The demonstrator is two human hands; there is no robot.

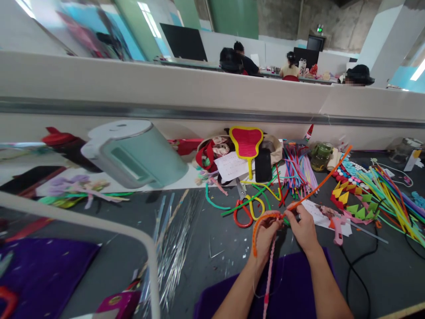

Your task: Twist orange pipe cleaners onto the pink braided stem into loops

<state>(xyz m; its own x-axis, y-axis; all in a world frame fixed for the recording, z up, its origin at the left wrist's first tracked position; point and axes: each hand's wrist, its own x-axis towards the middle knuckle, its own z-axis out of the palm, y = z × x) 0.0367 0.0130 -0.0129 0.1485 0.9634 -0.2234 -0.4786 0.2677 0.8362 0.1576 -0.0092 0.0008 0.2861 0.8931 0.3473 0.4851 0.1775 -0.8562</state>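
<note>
My left hand [266, 235] is closed on a bent orange pipe cleaner [315, 189], one part of which curves down over its back. A pink braided strand [270, 270] hangs below the fingers. My right hand [303, 228] pinches the same pipe cleaner close by, and its long end sticks up to the right. A bit of green shows by the fingertips, and the join between the hands is too small to make out. Just left of the hands lie scissors [244, 212] with one red and one yellow handle. A pink glue gun [338, 228] rests to the right.
Bundled pipe cleaners [299, 170] lie behind the hands, with more [395, 199] at right. A teal pitcher [146, 155] stands at left beside a dark bottle [71, 146]. Metallic strips [175, 248] and a white bar [133, 232] are nearer. A black cable [357, 266] curls at right.
</note>
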